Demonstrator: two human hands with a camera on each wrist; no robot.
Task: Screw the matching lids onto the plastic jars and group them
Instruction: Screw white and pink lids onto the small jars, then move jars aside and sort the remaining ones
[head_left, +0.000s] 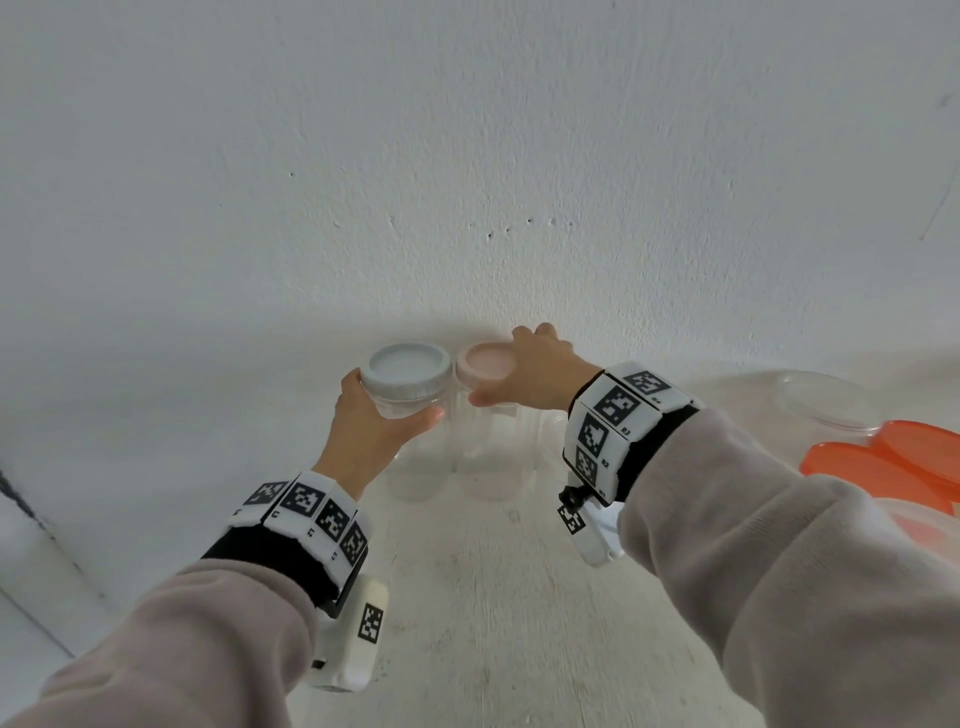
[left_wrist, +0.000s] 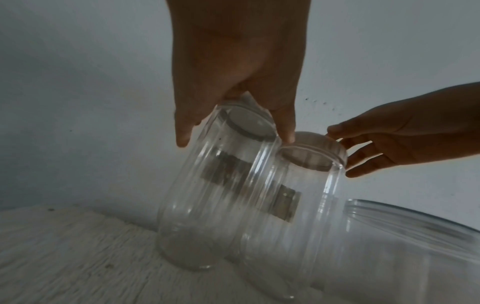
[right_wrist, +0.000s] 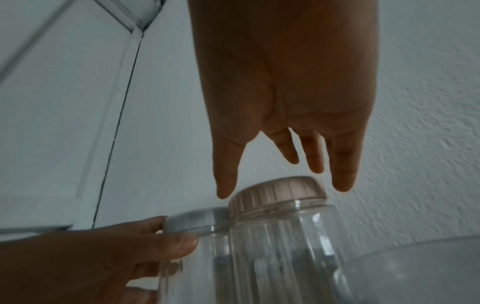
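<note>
Your left hand (head_left: 370, 426) grips the white-lidded jar (head_left: 410, 415) at the table's far edge by the wall, touching the pink-lidded jar (head_left: 485, 415). Your right hand (head_left: 535, 371) hovers spread over the pink lid (right_wrist: 278, 194), apparently gripping nothing. These two look grouped; next, fit an orange lid (head_left: 872, 475) onto the big open jar (left_wrist: 405, 246) at the right edge.

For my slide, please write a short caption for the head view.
Left hand grips the white-lidded jar while the right hand reaches over the pink-lidded jar beside it.

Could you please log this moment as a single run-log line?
left hand: grips white-lidded jar | right hand: open over pink-lidded jar | jars side by side | orange lids: unused
</note>
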